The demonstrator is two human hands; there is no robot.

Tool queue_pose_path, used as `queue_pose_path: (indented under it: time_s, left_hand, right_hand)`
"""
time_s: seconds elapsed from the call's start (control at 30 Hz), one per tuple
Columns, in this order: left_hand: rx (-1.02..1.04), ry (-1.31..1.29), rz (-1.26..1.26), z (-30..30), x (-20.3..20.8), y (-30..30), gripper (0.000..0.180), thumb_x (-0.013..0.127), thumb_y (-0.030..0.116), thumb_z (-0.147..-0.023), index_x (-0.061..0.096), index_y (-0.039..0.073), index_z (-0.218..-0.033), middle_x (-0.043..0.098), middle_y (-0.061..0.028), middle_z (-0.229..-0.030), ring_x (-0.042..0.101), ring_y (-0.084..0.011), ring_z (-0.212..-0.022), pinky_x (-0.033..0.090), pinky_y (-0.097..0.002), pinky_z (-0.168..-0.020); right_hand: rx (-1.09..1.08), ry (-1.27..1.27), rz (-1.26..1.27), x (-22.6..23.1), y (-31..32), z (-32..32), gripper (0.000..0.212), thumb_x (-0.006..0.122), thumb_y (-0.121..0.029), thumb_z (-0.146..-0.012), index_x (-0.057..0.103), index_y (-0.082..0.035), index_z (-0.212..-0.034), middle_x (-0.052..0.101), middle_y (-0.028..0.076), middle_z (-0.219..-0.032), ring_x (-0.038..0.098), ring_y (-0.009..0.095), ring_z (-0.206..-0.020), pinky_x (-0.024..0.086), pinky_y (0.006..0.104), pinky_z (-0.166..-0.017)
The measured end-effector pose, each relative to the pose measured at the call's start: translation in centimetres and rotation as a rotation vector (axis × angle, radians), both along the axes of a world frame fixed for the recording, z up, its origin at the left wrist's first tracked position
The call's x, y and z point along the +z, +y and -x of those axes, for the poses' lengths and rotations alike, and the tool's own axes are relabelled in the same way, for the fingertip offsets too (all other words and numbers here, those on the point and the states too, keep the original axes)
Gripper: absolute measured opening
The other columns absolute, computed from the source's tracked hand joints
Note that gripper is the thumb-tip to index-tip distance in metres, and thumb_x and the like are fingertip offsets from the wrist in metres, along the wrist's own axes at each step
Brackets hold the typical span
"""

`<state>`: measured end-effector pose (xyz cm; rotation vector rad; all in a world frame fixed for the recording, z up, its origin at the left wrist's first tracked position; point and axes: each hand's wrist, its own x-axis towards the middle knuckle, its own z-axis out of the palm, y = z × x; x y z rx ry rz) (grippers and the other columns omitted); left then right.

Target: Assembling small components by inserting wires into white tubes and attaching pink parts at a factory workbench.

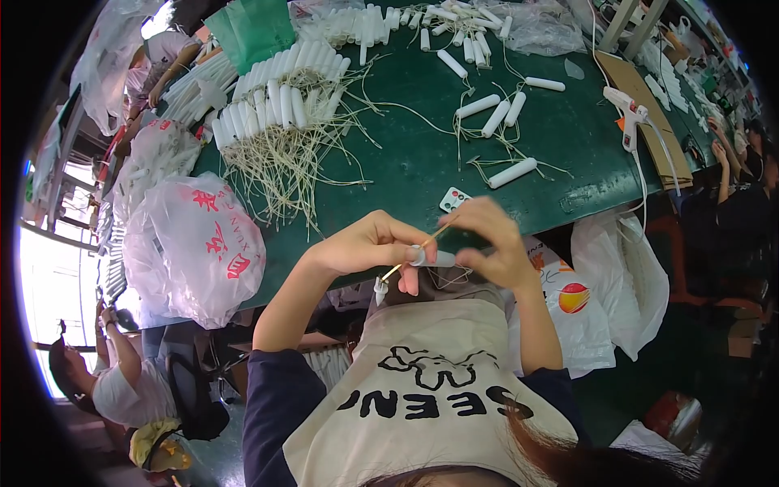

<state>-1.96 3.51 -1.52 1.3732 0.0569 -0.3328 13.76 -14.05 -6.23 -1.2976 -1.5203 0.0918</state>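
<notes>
In front of my apron, my left hand [388,245] is closed on a short white tube [439,259], pinching its left end between thumb and fingers. A thin tan cord or stick [439,233] slants across that end, and a small white piece [380,289] hangs at its lower left tip. My right hand [491,237] is at the tube's right end, its fingers curved near the upper end of the tan strand. Motion smears these fingers, so their grip is unclear. Just beyond my hands, a small white card with dark and red dots [454,200] lies at the table's edge.
The green table [406,162] bears a pile of white tubes with tan cords [280,105] at left and loose white tubes [513,173] at right. A glue gun [626,114] lies by cardboard [641,105]. A plastic bag [199,247] bulges at left. Other people work on both sides.
</notes>
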Motion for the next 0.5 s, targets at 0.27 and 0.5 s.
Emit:
queue_pose_path:
  time_s: [0.27, 0.5]
  left_hand:
    - [0.230, -0.029, -0.171, -1.7, -0.1, -0.7, 0.022, 0.051, 0.012, -0.092, 0.061, -0.004, -0.104, 0.068, -0.0084, -0.073, 0.064, -0.0097, -0.067, 0.048, -0.0229, -0.062]
    - [0.510, -0.265, -1.196, -2.8, -4.1, 0.2, 0.023, 0.065, 0.014, -0.081, 0.066, -0.001, -0.098, 0.068, -0.0140, -0.085, 0.066, -0.0226, -0.070, 0.051, -0.0277, -0.063]
  right_hand:
    - [-0.112, 0.353, 0.273, -0.3, -3.3, 2.8, 0.028, 0.071, -0.003, -0.076, 0.061, 0.000, -0.102, 0.062, 0.011, -0.091, 0.062, 0.023, -0.079, 0.050, 0.0299, -0.066]
    - [-0.337, 0.247, 0.145, 0.1, -4.6, 2.9, 0.032, 0.069, 0.008, -0.070, 0.061, -0.001, -0.100, 0.062, 0.011, -0.095, 0.061, 0.022, -0.083, 0.049, 0.0292, -0.070]
